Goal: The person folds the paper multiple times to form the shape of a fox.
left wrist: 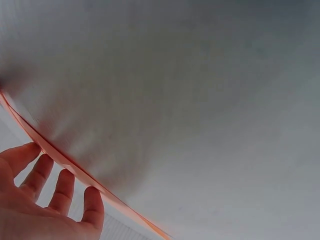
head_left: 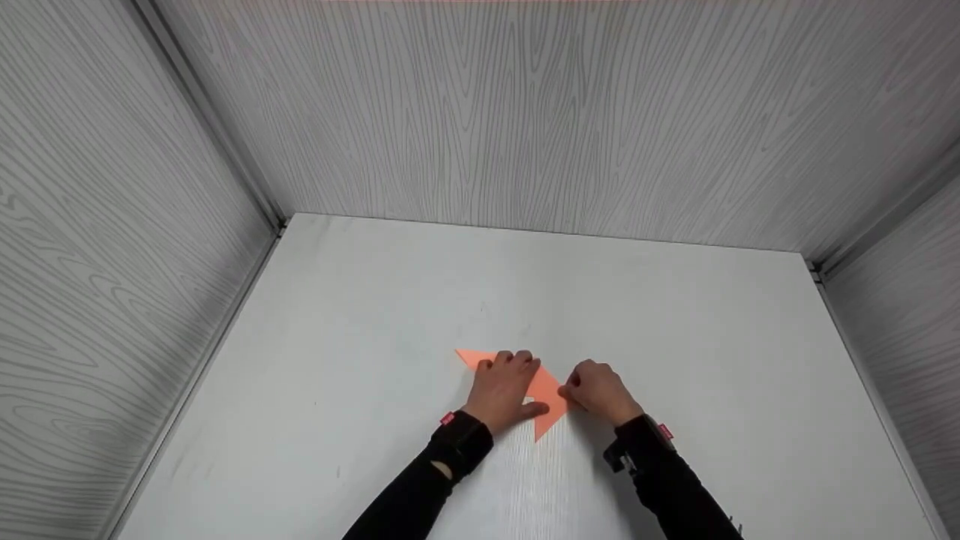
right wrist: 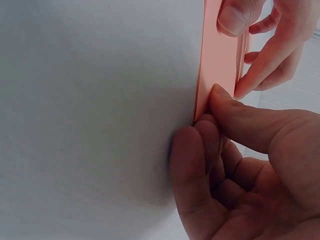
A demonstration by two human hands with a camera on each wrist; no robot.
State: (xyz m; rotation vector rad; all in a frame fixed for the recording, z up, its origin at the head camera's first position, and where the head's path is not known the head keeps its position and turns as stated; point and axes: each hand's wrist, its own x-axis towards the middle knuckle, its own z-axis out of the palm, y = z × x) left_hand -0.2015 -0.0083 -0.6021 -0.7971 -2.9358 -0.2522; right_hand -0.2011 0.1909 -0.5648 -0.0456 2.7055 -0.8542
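A folded sheet of orange paper (head_left: 551, 388) lies on the white table, with one pointed end at the upper left and another toward the person. Over its left part rests my left hand (head_left: 501, 391), fingers bent slightly and spread, thumb out toward the lower point. Seen from the left wrist, its fingertips press along the thin edge of the paper (left wrist: 82, 175). My right hand (head_left: 600, 391) pinches the right-hand corner between thumb and curled forefinger. The right wrist view shows that thumb (right wrist: 235, 112) lying on the paper's layered edge, close to the left hand.
The white tabletop (head_left: 360, 300) stretches around both hands. Grey wood-grain panels (head_left: 480, 112) stand at the back, left and right of it. Both wrists carry black bands (head_left: 459, 442) over dark sleeves.
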